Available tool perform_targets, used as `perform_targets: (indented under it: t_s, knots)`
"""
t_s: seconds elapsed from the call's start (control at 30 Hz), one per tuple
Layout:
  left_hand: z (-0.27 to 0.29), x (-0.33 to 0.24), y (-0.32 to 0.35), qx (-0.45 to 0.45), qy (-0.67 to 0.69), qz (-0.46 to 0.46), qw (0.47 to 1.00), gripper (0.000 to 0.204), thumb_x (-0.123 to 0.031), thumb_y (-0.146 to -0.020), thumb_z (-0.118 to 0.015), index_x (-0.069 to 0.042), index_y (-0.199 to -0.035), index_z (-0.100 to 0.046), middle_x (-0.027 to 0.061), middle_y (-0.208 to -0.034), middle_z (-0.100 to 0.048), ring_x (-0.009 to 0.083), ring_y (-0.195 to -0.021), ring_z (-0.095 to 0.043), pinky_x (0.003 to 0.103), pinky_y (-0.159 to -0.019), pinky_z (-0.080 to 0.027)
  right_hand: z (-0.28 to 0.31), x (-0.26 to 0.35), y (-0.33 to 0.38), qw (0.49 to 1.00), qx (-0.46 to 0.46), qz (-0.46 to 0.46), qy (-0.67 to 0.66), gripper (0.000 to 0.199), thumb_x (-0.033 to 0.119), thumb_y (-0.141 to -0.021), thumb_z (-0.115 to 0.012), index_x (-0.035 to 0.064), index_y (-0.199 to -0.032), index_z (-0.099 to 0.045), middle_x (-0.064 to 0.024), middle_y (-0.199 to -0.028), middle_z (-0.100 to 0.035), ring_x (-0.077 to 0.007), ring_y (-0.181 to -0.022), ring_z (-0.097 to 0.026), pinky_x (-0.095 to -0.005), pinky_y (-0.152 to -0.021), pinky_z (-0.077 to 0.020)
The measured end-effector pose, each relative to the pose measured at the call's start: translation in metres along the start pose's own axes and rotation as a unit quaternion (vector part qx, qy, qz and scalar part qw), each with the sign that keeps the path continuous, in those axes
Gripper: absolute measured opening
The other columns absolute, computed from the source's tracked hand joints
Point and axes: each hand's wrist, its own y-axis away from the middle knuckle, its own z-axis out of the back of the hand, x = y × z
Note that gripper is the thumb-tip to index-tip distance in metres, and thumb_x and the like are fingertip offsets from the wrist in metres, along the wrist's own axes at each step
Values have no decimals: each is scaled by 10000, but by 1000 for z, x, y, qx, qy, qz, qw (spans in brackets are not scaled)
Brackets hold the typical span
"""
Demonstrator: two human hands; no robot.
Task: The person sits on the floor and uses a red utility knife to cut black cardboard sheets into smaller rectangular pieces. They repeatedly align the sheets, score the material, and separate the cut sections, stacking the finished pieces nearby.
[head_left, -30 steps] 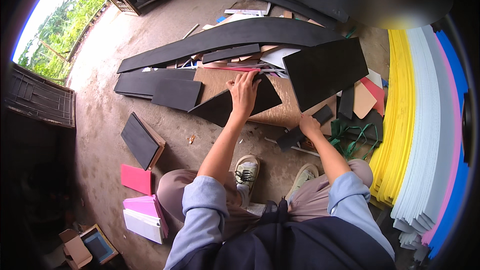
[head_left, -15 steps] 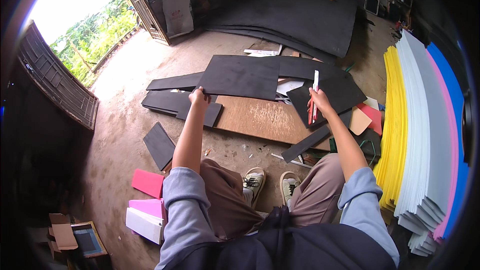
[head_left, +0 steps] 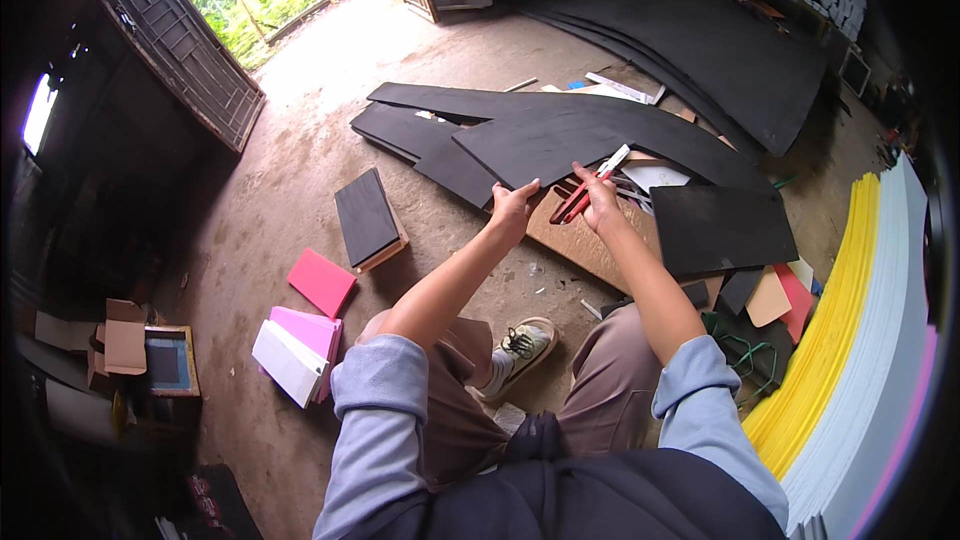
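Both of my hands are at the near edge of a black foam sheet (head_left: 545, 135). My left hand (head_left: 514, 208) pinches its near left part between thumb and fingers. Close beside it, my right hand (head_left: 599, 202) is closed round a red and white utility knife (head_left: 572, 204), its pale end pointing up and to the right. The right thumb is near the sheet's edge; I cannot tell whether it touches. Beneath the sheet lies a scuffed wooden board (head_left: 565, 238). A smaller black piece (head_left: 725, 230) rests at the right end of the board.
Left of my knees are a small black-topped block (head_left: 368, 215), a red block (head_left: 322, 282) and a stack of pink and white sheets (head_left: 300, 350). Tall stacks of yellow sheets (head_left: 815, 340) and pale blue sheets (head_left: 880, 310) stand at the right. Large black sheets (head_left: 700, 40) lie farther back.
My view has turned left. My hands have come close together, and the knife has tilted from upright to slanting. The held sheet has swung to a slant, and one foot has drawn out of sight.
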Motion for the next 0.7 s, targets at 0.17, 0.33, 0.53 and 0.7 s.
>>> perform_targets:
  t_s: [0.17, 0.33, 0.53, 0.7]
  knots:
    - [63, -10, -12, 112, -354, 55, 927, 711, -305, -794, -628, -60, -1325, -224, 146, -1199, -352, 250, -1052, -483, 348, -860, -460, 16, -28, -46, 982, -118, 46, 143, 214, -42, -701, -636, 20, -821, -469, -56, -784, -506, -154, -704, -524, -316, -641, -446]
    - [137, -15, -61, 38, -658, 127, 742, 692, -483, -785, -577, -57, -1285, -359, 214, -1316, -260, 317, -1102, -458, 366, -876, -429, 94, -5, -100, 920, -116, 88, 365, 234, -2, -709, -617, 35, -878, -460, -57, -817, -483, -142, -732, -485, -308, -680, -423]
    - [198, 75, -140, -45, -439, 19, 897, 633, -299, -839, -569, -8, -1309, -260, 219, -1283, -387, 273, -1170, -418, 367, -929, -381, 181, -7, -84, 921, -54, 43, 385, 231, -4, -729, -607, 77, -889, -463, 11, -784, -468, -95, -722, -466, -263, -679, -403]
    - [203, 122, -214, -198, -314, -17, 928, 671, -272, -817, -597, -1, -1311, -231, 201, -1242, -419, 260, -1108, -454, 348, -896, -395, 220, -26, -90, 901, -33, -19, 432, 228, 17, -746, -609, 88, -904, -462, 25, -789, -446, -74, -721, -446, -234, -681, -387]
